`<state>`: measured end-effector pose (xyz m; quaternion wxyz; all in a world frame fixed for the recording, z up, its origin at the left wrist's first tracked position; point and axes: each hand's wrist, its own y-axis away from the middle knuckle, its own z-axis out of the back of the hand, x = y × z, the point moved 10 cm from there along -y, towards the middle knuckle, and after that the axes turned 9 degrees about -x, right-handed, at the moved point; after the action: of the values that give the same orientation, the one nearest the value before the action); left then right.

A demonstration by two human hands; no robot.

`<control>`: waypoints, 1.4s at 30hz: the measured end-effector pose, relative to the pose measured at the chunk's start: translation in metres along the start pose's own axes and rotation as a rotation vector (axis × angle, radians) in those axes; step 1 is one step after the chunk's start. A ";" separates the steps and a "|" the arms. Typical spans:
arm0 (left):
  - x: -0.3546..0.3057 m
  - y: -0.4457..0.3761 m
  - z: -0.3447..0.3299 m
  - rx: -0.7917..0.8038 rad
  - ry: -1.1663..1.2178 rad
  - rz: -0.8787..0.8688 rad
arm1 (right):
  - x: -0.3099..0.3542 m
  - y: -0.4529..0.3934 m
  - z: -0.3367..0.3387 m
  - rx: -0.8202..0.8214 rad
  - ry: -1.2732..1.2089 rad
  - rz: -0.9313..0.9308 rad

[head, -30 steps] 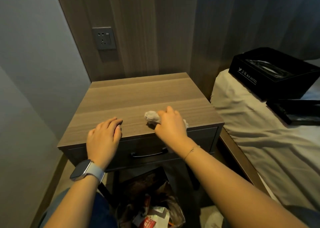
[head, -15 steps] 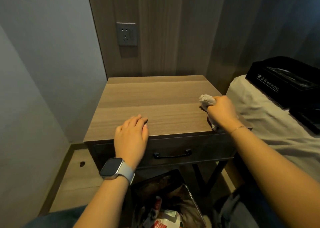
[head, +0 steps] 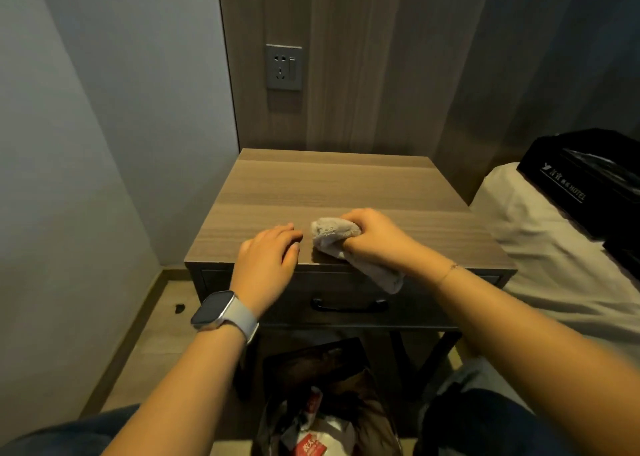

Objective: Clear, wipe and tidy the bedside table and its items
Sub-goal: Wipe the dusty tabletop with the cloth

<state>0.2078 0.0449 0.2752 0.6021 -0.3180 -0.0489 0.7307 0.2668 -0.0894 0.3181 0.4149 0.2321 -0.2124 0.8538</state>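
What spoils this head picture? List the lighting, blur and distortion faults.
Head view: dim, warm light; the bin bag under the bedside table sinks into shadow. Wide-angle bending bows the wall edges and stretches both forearms. The right hand and its cloth look slightly soft; the left hand is sharper. Faint sheen on the tabletop, no hard glare.

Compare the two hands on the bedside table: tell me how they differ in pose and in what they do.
The left hand lies flat with fingers relaxed and holds nothing; the right hand is curled round the grey cloth. The left wrist wears a smartwatch; the right wrist wears a thin bracelet. Both hands sit near the front edge of the bedside table.
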 end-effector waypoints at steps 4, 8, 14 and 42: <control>0.008 0.016 0.013 -0.005 0.019 -0.043 | -0.003 -0.017 0.005 -0.127 0.103 0.046; 0.012 0.027 0.012 -0.036 -0.023 -0.130 | 0.008 0.004 -0.023 -0.163 0.259 0.217; 0.013 0.030 0.018 -0.078 0.037 -0.121 | 0.007 0.062 -0.025 -0.098 0.168 0.309; 0.095 -0.035 0.043 -0.290 0.553 0.466 | 0.030 -0.121 -0.055 -0.090 -0.282 -0.051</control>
<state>0.2083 0.1548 0.2868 0.3593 -0.5873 0.0861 0.7201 0.3362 0.0280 0.3121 0.4122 0.3363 -0.3007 0.7916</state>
